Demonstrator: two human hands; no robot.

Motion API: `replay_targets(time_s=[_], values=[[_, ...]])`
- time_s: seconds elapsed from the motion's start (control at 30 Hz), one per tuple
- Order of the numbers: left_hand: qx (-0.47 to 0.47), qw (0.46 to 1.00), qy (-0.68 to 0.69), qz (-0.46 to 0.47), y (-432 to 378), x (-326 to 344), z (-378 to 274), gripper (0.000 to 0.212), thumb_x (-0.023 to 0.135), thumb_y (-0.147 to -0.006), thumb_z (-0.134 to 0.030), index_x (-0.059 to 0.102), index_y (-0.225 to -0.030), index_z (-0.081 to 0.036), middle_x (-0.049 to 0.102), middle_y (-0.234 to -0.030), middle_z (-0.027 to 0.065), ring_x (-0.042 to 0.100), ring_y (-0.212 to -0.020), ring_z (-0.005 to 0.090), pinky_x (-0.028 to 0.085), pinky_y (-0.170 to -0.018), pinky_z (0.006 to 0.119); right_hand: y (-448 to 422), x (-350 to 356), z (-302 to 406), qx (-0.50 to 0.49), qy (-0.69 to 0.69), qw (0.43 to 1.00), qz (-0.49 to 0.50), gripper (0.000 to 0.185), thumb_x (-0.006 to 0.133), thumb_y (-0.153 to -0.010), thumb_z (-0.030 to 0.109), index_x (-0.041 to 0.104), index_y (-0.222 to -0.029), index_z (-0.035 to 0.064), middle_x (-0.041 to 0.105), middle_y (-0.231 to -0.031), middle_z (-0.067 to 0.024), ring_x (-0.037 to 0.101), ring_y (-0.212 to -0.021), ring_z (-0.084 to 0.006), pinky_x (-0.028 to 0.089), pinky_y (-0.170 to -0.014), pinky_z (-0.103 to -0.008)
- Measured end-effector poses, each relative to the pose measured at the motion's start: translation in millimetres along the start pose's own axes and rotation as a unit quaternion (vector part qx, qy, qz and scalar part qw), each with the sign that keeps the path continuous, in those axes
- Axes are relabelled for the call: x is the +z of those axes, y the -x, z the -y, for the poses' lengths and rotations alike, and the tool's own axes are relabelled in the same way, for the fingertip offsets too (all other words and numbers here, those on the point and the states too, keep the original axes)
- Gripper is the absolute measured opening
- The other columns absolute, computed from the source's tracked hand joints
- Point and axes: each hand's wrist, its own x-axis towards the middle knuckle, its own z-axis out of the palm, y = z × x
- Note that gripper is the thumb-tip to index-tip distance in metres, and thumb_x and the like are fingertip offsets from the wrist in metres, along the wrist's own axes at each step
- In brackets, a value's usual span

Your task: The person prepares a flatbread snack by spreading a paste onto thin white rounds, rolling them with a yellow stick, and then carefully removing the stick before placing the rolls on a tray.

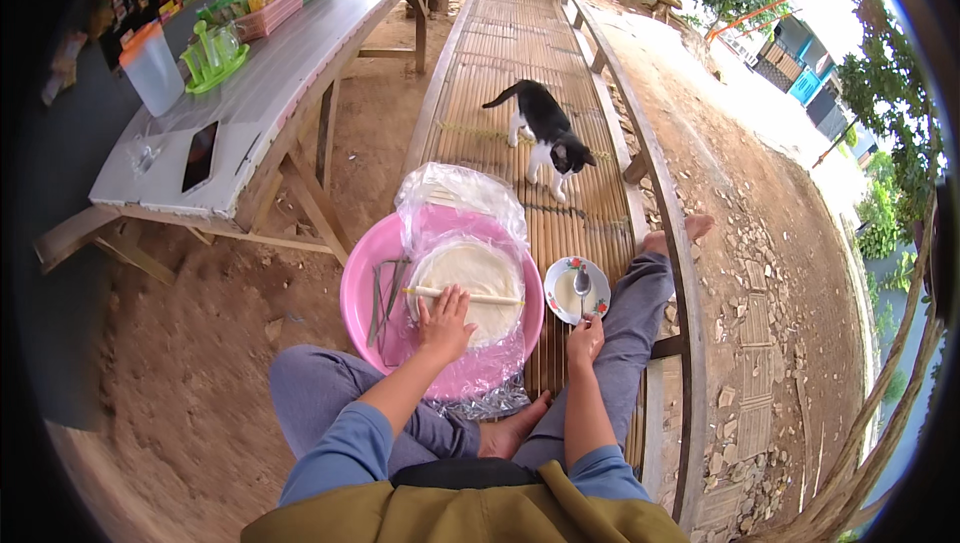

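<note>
My left hand (444, 325) lies flat, fingers spread, over a thin pale roll (491, 298) with yellow tips. Under the roll is a stack of thin round dough sheets (469, 261) on clear plastic wrap (487, 366). The plastic is laid across a pink plastic basin (362, 273). Strips of dried leaf (385, 303) sit inside the basin's left part. To the right, my right hand (585, 340) grips the handle of a metal spoon (582, 284). Its bowl is over a flower-patterned plate (555, 303) that contains a pale, creamy substance.
A black-and-white cat (544, 119) stands on the bamboo bench (517, 40) beyond the basin. The bench's wooden rail (664, 190) runs along the right. On the left table (262, 100) are a phone (200, 157), a lidded pitcher (152, 70), a green glass rack (214, 77) and baskets (274, 16).
</note>
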Motion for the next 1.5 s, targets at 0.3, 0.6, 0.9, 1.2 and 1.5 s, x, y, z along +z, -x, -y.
replay_targets(time_s=[0.3,0.6,0.9,1.2,1.5], values=[[0.001,0.999,-0.038,-0.004,-28.2,-1.0,5.9,0.060,0.031,-0.088,-0.046,0.017,-0.138,-0.016,0.011,-0.144,-0.0004,0.008,-0.133,0.0149,0.000,-0.103,0.056,0.5,1.0,2.0,0.003,-0.017,1.000,0.004,0.014,0.054,-0.076,0.002,0.056,-0.090,-0.0021,0.055,-0.088,-0.0192,0.056,-0.081,-0.0330,0.043,-0.074,-0.0391],[-0.003,0.997,-0.071,-0.009,-57.6,-5.9,8.3,0.059,0.028,-0.088,-0.048,0.016,-0.138,-0.017,0.009,-0.145,-0.0017,0.006,-0.133,0.0141,-0.002,-0.103,0.057,0.6,6.0,-2.8,0.021,0.002,1.000,0.010,0.018,0.055,-0.076,0.003,0.056,-0.093,-0.0017,0.053,-0.090,-0.0204,0.055,-0.083,-0.0328,0.043,-0.076,-0.0390],[0.081,0.993,-0.057,-0.057,-55.0,9.4,5.3,0.056,0.033,-0.089,-0.040,0.020,-0.137,-0.016,0.014,-0.144,-0.0007,0.007,-0.133,0.0174,-0.002,-0.102,0.057,-2.6,12.0,-7.6,0.026,0.022,0.999,-0.001,0.019,0.058,-0.076,0.007,0.058,-0.093,-0.0001,0.056,-0.090,-0.0176,0.056,-0.082,-0.0302,0.044,-0.074,-0.0378],[0.053,0.995,-0.044,-0.072,-72.2,6.2,3.2,0.049,0.034,-0.089,-0.032,0.027,-0.135,-0.016,0.019,-0.143,-0.0009,0.011,-0.133,0.0172,0.001,-0.103,0.056,-1.2,9.6,-6.1,0.031,0.006,0.999,0.019,0.019,0.056,-0.076,0.006,0.057,-0.093,-0.0010,0.053,-0.092,-0.0193,0.054,-0.085,-0.0324,0.043,-0.077,-0.0388],[0.097,0.982,-0.023,-0.157,-63.9,15.9,10.5,0.033,0.041,-0.085,-0.019,0.049,-0.117,-0.012,0.043,-0.128,0.0023,0.034,-0.123,0.0139,0.009,-0.104,0.053,0.6,7.3,-2.6,0.048,0.007,0.999,0.013,0.023,0.058,-0.077,0.011,0.058,-0.096,-0.0013,0.054,-0.092,-0.0179,0.056,-0.084,-0.0303,0.044,-0.076,-0.0378]])
